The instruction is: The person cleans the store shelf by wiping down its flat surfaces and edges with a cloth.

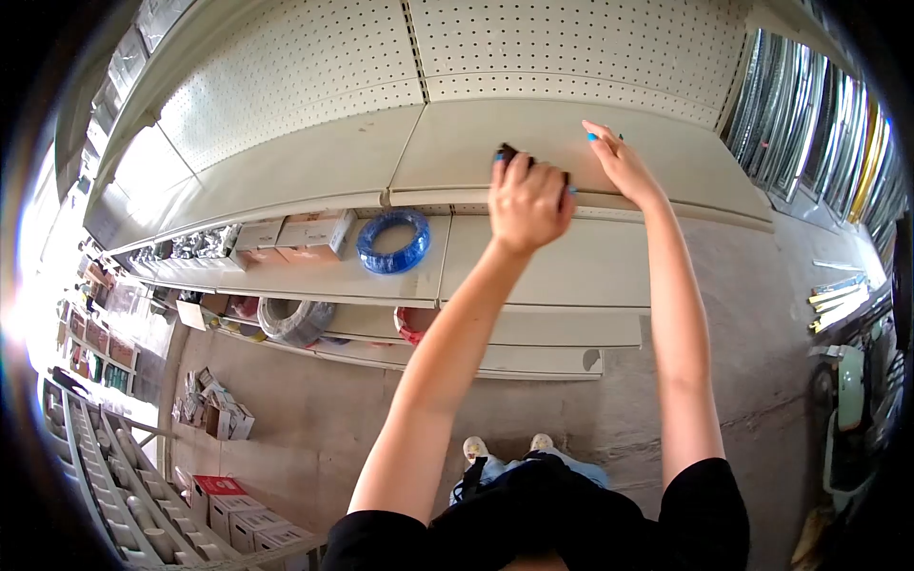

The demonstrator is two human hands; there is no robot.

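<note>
My left hand [529, 205] is raised over the upper shelf board [447, 143], its fingers closed around a dark object [508, 152]. Only small black parts of that object stick out on either side of the fist, so its kind cannot be made out. To the right, my right hand [625, 171] is above the same board with its fingers stretched out and nothing in them. Whether it touches the surface is not clear. Behind both hands rises a perforated back panel [581, 48].
On the shelf below are a coil of blue hose [393, 260] and cardboard boxes [314, 233]. Lower down lie a grey coil [297, 322] and a red coil [411, 324]. Long metal profiles [781, 114] stand at right. Cartons [249, 521] sit on the floor at left.
</note>
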